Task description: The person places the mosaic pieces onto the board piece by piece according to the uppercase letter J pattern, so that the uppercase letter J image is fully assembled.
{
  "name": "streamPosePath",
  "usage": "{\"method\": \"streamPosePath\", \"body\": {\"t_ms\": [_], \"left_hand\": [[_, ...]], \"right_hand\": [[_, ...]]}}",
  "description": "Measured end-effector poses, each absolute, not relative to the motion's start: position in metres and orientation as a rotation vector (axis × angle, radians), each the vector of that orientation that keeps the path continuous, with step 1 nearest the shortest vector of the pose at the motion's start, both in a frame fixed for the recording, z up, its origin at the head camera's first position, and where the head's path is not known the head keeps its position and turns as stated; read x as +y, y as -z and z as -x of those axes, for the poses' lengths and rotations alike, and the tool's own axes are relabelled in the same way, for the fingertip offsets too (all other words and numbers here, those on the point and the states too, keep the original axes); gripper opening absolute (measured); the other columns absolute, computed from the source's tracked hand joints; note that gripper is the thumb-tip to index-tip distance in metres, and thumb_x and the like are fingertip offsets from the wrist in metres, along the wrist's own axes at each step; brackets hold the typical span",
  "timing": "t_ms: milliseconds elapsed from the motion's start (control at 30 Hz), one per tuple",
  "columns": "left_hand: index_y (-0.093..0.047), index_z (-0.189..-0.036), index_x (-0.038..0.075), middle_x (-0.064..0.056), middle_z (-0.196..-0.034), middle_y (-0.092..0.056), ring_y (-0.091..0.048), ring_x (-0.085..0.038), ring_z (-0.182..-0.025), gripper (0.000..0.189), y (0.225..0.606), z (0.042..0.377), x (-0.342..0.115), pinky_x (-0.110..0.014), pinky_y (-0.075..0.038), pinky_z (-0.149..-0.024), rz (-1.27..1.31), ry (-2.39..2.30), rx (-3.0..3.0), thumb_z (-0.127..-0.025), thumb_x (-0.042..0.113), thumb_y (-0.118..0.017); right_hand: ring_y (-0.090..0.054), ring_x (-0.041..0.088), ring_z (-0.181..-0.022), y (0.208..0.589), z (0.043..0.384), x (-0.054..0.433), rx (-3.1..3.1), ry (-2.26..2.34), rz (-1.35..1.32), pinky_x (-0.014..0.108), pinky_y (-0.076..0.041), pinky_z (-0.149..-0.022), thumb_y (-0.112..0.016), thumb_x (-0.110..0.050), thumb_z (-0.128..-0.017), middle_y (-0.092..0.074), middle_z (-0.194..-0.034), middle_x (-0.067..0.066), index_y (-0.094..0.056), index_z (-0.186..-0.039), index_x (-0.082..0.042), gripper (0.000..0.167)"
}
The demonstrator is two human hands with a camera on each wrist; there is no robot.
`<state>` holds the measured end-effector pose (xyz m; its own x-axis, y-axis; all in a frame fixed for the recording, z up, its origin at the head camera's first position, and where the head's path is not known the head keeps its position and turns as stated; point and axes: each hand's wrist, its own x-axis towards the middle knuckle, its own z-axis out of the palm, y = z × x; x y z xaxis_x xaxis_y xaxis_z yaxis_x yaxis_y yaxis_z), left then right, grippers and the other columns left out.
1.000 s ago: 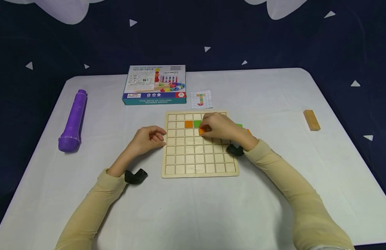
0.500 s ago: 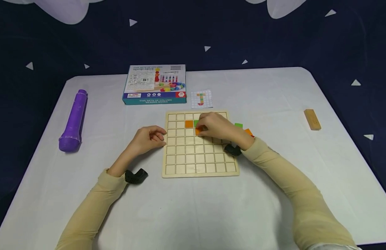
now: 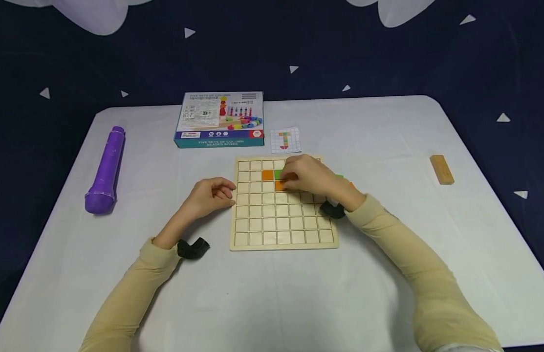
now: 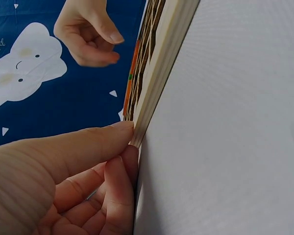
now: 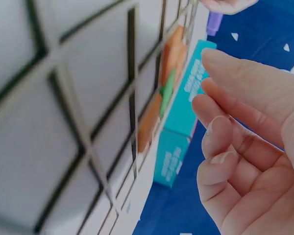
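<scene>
Lower orange tile [image 3: 279,186] leftward, square with board [image 3: 269,211]

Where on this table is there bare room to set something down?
Free: between the microphone and the box; between the right sleeve and the block; and in front of the board, between the sleeves. Crowded: the board's far rows, with tiles beside the right hand.

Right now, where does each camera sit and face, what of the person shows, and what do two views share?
Head-worn, facing forward and down at the grid board; left hand, right hand and sleeves show.
On the left wrist, facing along the board's edge; left hand close, right hand beyond.
On the right wrist, facing across the board toward the box; right hand close, left hand partly showing.
The wrist views share both hands and orange tiles.
</scene>
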<state>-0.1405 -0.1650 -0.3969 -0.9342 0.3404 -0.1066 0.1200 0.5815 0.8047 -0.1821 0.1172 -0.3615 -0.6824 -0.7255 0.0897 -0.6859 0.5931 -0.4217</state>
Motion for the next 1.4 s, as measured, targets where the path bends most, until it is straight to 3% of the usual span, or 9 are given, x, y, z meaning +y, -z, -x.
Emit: {"method": "streamPosePath", "body": {"t_ms": [200,767,1400], "left_hand": [[-0.064,-0.108,-0.003,-0.017,-0.086,-0.064,-0.054,-0.010,-0.067,0.033,0.398,0.141,-0.166,-0.014,-0.044,-0.059,-0.374,-1.275,2.560,-0.077,0.004,-0.073],[-0.064,-0.107,-0.003,-0.015,-0.084,-0.064,-0.053,-0.007,-0.064,0.032,0.397,0.142,-0.165,-0.016,-0.045,-0.060,-0.392,-1.276,2.565,-0.077,0.004,-0.073],[-0.064,-0.107,-0.002,-0.013,-0.084,-0.064,-0.053,-0.008,-0.064,0.032,0.397,0.141,-0.164,-0.017,-0.045,-0.060,-0.363,-1.281,2.555,-0.077,0.005,-0.073]], "right_hand": [[-0.052,0.015,-0.065,0.353,0.179,0.137,2.780,0.702,1.156,0.026,-0.043,-0.060,-0.070,-0.007,-0.081,-0.068,-0.085,0.008,-0.073,-0.089,-0.003,0.010],[-0.053,0.015,-0.067,0.355,0.174,0.198,2.943,0.632,0.968,0.027,-0.043,-0.062,-0.070,-0.007,-0.081,-0.069,-0.086,0.010,-0.073,-0.091,-0.001,0.012],[-0.053,0.015,-0.071,0.367,0.172,0.228,2.984,0.642,0.769,0.024,-0.041,-0.062,-0.072,-0.006,-0.078,-0.070,-0.088,0.011,-0.073,-0.092,0.000,0.015]]}}
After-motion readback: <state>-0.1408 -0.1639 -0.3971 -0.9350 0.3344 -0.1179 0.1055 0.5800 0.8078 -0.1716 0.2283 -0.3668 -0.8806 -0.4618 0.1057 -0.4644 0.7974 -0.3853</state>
